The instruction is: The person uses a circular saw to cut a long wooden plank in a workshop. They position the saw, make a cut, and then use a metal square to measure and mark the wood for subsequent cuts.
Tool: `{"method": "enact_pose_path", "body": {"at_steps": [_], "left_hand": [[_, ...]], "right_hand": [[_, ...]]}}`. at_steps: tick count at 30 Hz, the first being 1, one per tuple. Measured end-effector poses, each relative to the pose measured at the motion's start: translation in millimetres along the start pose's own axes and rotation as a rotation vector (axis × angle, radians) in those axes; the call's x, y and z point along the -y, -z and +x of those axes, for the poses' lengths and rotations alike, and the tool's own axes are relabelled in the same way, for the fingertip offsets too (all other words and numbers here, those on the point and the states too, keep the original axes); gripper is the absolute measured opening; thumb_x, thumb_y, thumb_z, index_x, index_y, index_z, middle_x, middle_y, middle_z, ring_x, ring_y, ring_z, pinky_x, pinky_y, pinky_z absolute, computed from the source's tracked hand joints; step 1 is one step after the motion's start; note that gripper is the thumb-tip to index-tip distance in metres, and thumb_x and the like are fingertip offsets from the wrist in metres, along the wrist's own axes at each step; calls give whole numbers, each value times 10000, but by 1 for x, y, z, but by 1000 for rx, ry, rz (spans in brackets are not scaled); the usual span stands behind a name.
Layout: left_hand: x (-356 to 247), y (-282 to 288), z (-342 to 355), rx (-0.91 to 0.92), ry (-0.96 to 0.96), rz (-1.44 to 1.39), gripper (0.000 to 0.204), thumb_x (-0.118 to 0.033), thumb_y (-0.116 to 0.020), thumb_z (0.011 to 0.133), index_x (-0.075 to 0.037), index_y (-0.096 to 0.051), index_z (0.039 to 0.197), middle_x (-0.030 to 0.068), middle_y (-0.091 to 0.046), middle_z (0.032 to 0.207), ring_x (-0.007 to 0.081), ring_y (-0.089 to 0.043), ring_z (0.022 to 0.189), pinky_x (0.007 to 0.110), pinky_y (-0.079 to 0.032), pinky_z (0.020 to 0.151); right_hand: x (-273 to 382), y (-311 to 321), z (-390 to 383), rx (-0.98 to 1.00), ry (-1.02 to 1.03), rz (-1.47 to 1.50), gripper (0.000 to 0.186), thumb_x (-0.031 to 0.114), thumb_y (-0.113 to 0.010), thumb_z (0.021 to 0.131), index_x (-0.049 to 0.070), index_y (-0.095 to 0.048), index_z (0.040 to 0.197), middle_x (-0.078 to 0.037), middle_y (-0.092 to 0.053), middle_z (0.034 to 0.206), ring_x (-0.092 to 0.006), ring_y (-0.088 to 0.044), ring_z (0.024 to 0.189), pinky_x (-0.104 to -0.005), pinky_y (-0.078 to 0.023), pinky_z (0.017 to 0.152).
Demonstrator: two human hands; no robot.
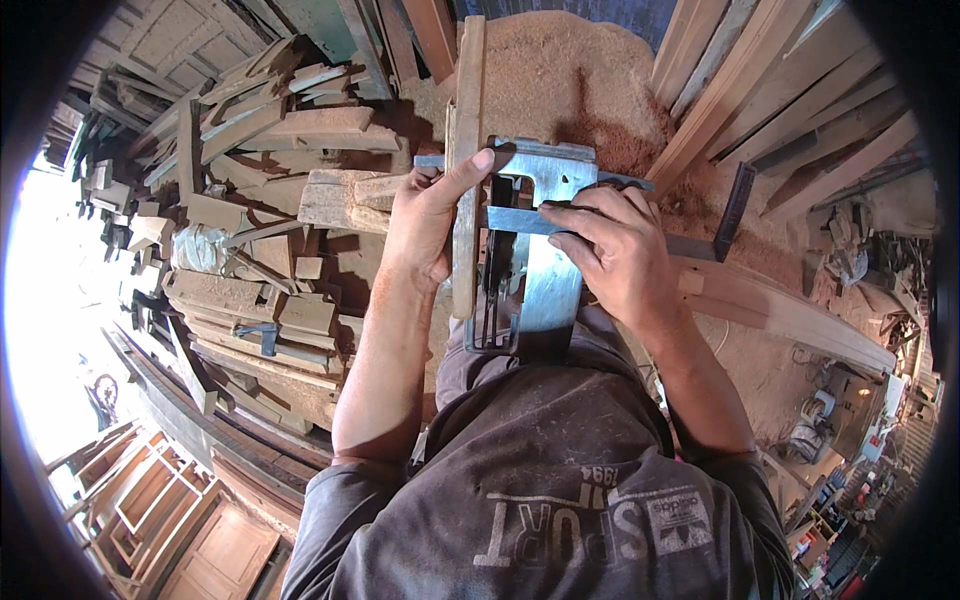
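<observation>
In front of my body sits a shiny metal machine table (553, 270) with a long dark slot at its left side. A narrow wooden strip (468, 120) runs lengthwise beside that slot. My left hand (430, 215) is closed round the strip, its thumb laid across the top toward the metal; its other fingers are partly hidden behind the wood. Between the fingers of my right hand (620, 245) is a flat metal strip (515, 220), which lies across the table and reaches over the slot. Its right end is hidden by the hand.
Piled wood offcuts (260, 310) fill the left side. Sawdust (540, 70) is heaped beyond the machine. Long boards (740, 80) lean at the far right, and a thick timber beam (790, 315) extends right from the machine. Wooden frames (140, 490) stand at lower left.
</observation>
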State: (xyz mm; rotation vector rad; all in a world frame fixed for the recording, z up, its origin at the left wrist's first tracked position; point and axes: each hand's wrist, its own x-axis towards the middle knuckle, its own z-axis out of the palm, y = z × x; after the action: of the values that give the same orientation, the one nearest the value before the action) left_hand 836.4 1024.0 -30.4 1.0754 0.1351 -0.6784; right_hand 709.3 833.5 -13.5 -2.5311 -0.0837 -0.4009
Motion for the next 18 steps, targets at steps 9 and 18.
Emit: {"method": "enact_pose_path", "body": {"at_steps": [9, 18], "left_hand": [[-1, 2, 2, 41, 10, -10, 333, -219, -740, 993, 77, -710, 1142, 134, -754, 932, 177, -749, 742, 278, -621, 591], [-3, -1, 1, 51, 13, -47, 343, -192, -768, 974, 76, -700, 1178, 148, -756, 977, 192, -754, 791, 293, -630, 618]], "right_hand": [[3, -3, -1, -36, 1, 47, 331, 78, -868, 789, 81, -813, 1115, -72, -710, 993, -263, -620, 905, -389, -486, 834], [4, -1, 2, 8, -46, 71, 303, 67, -854, 810, 69, -806, 1110, -88, -720, 1021, -273, -642, 940, -398, -484, 885]]}}
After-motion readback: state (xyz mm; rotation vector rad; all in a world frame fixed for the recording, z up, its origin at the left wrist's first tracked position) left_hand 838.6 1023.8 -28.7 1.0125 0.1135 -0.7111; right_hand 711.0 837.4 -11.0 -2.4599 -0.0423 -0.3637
